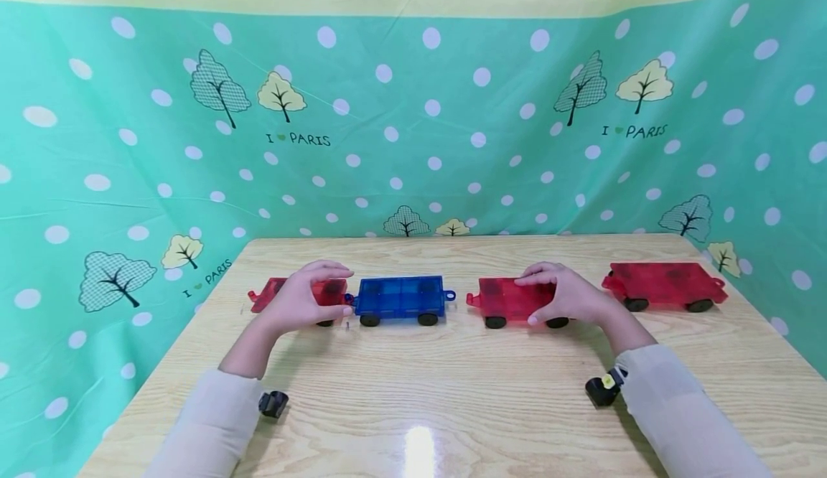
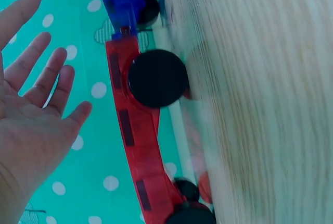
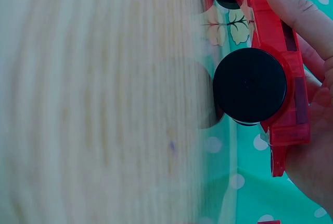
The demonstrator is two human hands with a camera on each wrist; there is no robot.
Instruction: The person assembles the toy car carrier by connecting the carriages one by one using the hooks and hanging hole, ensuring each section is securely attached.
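My left hand (image 1: 298,297) hovers at a red toy train car (image 1: 333,291), its fingers spread. The left wrist view shows a gap between that hand and the red car. A blue toy train car (image 1: 400,297) stands end to end with it, coupled at the hook and ring. To the right, my right hand (image 1: 571,293) grips another red toy train car (image 1: 500,298), thumb on the near side and fingers across the top. Its hook faces the blue car's ring across a gap. All these cars have black wheels (image 3: 250,85).
A further red toy train car (image 1: 665,283) stands at the table's right end, just beyond my right hand. The wooden table (image 1: 413,385) ends at a green dotted cloth (image 1: 413,126) behind. Small black cameras (image 1: 602,392) hang at both wrists.
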